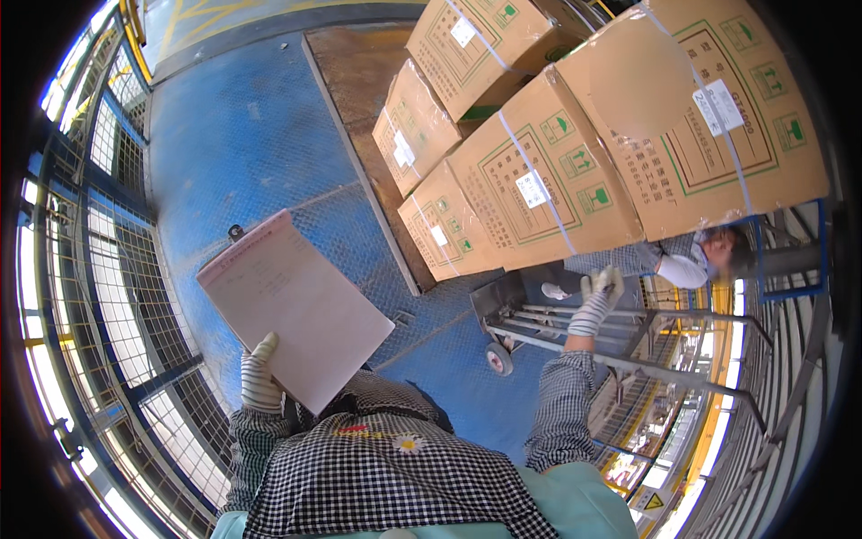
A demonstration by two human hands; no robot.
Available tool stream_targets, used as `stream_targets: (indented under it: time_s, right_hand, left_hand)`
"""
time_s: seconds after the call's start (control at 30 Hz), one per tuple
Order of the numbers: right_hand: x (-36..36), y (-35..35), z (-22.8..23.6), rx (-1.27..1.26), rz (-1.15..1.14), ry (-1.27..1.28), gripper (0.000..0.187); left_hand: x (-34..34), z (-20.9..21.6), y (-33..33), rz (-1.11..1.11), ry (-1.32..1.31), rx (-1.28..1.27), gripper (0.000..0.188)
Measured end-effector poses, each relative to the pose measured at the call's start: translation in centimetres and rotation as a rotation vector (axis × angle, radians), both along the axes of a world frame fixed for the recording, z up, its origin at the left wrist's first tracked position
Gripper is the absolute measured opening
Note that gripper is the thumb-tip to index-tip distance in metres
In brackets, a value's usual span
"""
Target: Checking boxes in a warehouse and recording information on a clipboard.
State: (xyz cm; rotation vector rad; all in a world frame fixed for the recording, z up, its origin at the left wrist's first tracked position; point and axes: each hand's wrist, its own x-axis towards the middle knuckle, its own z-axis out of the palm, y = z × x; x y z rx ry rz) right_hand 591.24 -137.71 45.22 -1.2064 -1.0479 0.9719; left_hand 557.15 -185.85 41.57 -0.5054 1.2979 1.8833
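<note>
Evidently, cartons point(539, 229) strapped; sheet point(310, 314) mostly blank, likely unfinished. I log left hand point(259, 375) gripping clipboard point(235, 234) at left edge, right hand point(597, 298) empty, half-uncurled.

The pad point(301, 314) is matt paper — the cartons point(503, 202) cardboard, the floor point(242, 135) rough metal.

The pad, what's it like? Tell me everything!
The pad looks like white paper with a pinkish strip along the top edge and a small dark clip there. Faint writing, too small to read, sits in the upper part; the rest looks blank. It slants, top toward the upper left, over the blue floor. The gloved left hand grips its lower left edge, thumb on top.
</note>
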Motion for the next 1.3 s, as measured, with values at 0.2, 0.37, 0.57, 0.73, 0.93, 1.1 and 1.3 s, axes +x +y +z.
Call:
stream_targets:
  time_s: [0.2, 0.37, 0.57, 0.73, 0.93, 1.1, 1.3]
  right_hand:
    - [-3.4, -15.3, -9.7, -0.307, 0.076, -0.049, 0.046]
    - [-4.4, -25.3, -19.4, -0.643, 0.265, 0.229, 0.046]
    - [-17.8, -40.3, -14.7, -0.825, 0.482, 0.067, 0.048]
    - [-20.8, -45.2, -12.9, -0.832, 0.626, -0.020, 0.054]
    - [-19.6, -47.0, -11.2, -0.928, 0.616, -0.011, 0.042]
    - [-20.6, -46.4, -7.5, -0.621, 0.860, -0.127, 0.035]
    - [-27.4, -49.0, 10.6, -0.023, 0.776, -0.089, 0.047]
  left_hand:
    - [-6.7, 1.2, -8.2, -0.056, 0.081, -0.009, 0.042]
    - [-12.4, 0.9, -14.9, -0.070, 0.076, -0.001, 0.042]
    - [-16.7, 1.8, -22.6, 0.023, 0.106, -0.060, 0.041]
    - [-18.8, 2.3, -26.0, 0.039, 0.100, -0.077, 0.041]
    - [-17.6, 3.4, -28.4, 0.025, 0.066, 0.000, 0.041]
    - [-16.6, 4.4, -29.1, -0.106, 0.147, 0.116, 0.051]
    - [-14.0, 11.2, -24.5, -0.336, 0.181, 0.266, 0.037]
